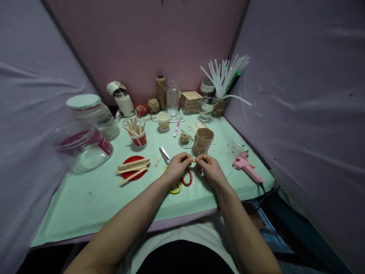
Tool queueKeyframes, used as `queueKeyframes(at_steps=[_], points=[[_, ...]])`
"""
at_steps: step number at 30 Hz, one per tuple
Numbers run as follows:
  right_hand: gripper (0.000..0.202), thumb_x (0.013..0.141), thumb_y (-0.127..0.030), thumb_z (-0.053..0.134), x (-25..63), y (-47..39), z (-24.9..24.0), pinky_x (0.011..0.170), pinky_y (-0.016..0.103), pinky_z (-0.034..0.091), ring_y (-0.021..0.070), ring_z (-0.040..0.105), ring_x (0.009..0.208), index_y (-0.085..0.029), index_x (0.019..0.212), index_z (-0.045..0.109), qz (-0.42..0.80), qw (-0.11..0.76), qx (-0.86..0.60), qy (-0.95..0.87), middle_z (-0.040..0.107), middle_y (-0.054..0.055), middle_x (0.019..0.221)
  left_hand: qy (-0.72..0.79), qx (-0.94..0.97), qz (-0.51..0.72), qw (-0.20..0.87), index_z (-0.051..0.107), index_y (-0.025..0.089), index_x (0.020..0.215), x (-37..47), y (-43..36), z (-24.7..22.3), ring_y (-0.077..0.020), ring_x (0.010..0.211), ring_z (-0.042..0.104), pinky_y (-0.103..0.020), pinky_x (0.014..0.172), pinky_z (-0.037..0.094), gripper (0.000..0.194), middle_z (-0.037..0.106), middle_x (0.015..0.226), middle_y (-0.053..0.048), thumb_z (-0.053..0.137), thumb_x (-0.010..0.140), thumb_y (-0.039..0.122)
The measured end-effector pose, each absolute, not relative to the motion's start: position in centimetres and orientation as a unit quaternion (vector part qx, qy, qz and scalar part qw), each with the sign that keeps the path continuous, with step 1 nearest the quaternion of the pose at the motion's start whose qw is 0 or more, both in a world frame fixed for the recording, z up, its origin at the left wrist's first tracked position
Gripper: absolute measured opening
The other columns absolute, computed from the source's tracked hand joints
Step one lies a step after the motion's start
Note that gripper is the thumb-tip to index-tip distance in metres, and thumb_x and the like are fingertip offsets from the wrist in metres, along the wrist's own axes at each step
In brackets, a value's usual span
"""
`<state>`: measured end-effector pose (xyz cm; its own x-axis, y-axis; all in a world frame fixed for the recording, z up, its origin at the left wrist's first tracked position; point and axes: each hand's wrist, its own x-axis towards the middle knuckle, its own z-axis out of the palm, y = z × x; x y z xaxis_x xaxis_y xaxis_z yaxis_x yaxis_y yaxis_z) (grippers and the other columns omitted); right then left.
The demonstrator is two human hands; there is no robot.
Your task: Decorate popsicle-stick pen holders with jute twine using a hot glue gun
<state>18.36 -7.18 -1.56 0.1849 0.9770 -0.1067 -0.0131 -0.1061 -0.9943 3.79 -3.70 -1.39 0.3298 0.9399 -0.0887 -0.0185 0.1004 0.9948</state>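
Note:
My left hand [180, 164] and my right hand [209, 166] pinch the two ends of a small pale piece [194, 160], perhaps wood or twine; its shape is too small to tell. Just beyond them stands a round holder covered in wooden sticks [203, 141]. Scissors [186, 178] with red and yellow handles lie partly under my left hand, blades pointing away. A ball of twine [185, 137] rests left of the holder. To the left, flat wooden sticks [132, 167] lie across a red lid [134, 177].
A pink glue gun [248, 169] lies at the right. Clear plastic jars [94, 152] stand at the left. A red cup of sticks [138, 139], a paper cup [163, 121], a pink cutter [176, 128] and a water glass [207, 110] are farther back.

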Motion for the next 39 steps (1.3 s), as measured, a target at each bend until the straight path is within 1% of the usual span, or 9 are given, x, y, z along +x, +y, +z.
queueKeyframes(at_steps=[9,15,19,24,30,35,39], points=[[0.026,0.068,-0.043,0.073,18.5,-7.1,-1.7,0.05,0.025,0.027,0.0106,0.038,0.052,-0.02,0.064,0.061,0.485,0.516,-0.564,-0.425,0.049,-0.006,0.053,0.424,0.551,0.387,0.605,0.062,0.018,0.072,3.7,-3.6,-1.4,-0.0119,0.063,0.045,-0.026,0.061,0.034,0.026,0.055,0.065,0.002,0.07,0.072,0.042],[0.025,0.068,-0.043,0.074,18.5,-7.0,-2.1,0.051,0.025,0.028,0.0109,0.039,0.054,-0.02,0.067,0.064,0.49,0.525,-0.56,-0.412,0.052,-0.005,0.056,0.422,0.539,0.39,0.616,0.061,0.018,0.07,3.8,-3.6,-1.2,-0.0121,0.062,0.044,-0.026,0.062,0.035,0.027,0.054,0.064,0.003,0.071,0.07,0.044],[0.025,0.07,-0.044,0.071,18.6,-6.8,-2.2,0.052,0.026,0.03,0.0113,0.04,0.054,-0.02,0.068,0.065,0.497,0.534,-0.555,-0.399,0.052,-0.005,0.056,0.433,0.54,0.387,0.609,0.062,0.018,0.07,3.7,-3.5,-1.1,-0.0122,0.062,0.044,-0.026,0.062,0.034,0.027,0.054,0.064,0.002,0.071,0.071,0.044],[0.025,0.068,-0.043,0.075,18.6,-6.9,-2.1,0.05,0.026,0.026,0.0106,0.037,0.052,-0.019,0.069,0.066,0.49,0.533,-0.565,-0.396,0.053,-0.005,0.056,0.433,0.567,0.374,0.593,0.062,0.018,0.07,3.6,-3.6,-1.1,-0.0123,0.062,0.044,-0.026,0.062,0.034,0.024,0.053,0.064,0.002,0.068,0.074,0.042],[0.023,0.067,-0.04,0.074,18.7,-7.0,-2.2,0.052,0.026,0.027,0.0106,0.039,0.053,-0.019,0.067,0.066,0.483,0.527,-0.57,-0.404,0.053,-0.005,0.057,0.44,0.581,0.37,0.576,0.061,0.019,0.068,3.7,-3.7,-0.9,-0.0133,0.062,0.043,-0.027,0.061,0.034,0.024,0.053,0.063,0.002,0.067,0.074,0.042],[0.024,0.07,-0.041,0.073,18.8,-7.0,-2.6,0.052,0.027,0.026,0.0108,0.038,0.054,-0.019,0.068,0.066,0.478,0.523,-0.57,-0.415,0.051,-0.005,0.057,0.429,0.59,0.371,0.575,0.063,0.018,0.071,3.6,-3.6,-1.1,-0.0131,0.063,0.045,-0.027,0.062,0.035,0.023,0.056,0.066,0.001,0.066,0.074,0.041],[0.022,0.07,-0.04,0.073,18.9,-7.0,-2.6,0.054,0.027,0.028,0.0112,0.039,0.056,-0.02,0.067,0.064,0.474,0.524,-0.569,-0.421,0.052,-0.005,0.058,0.426,0.59,0.373,0.576,0.063,0.018,0.071,3.6,-3.6,-1.3,-0.0132,0.065,0.046,-0.027,0.063,0.036,0.023,0.057,0.066,0.001,0.066,0.074,0.041]])
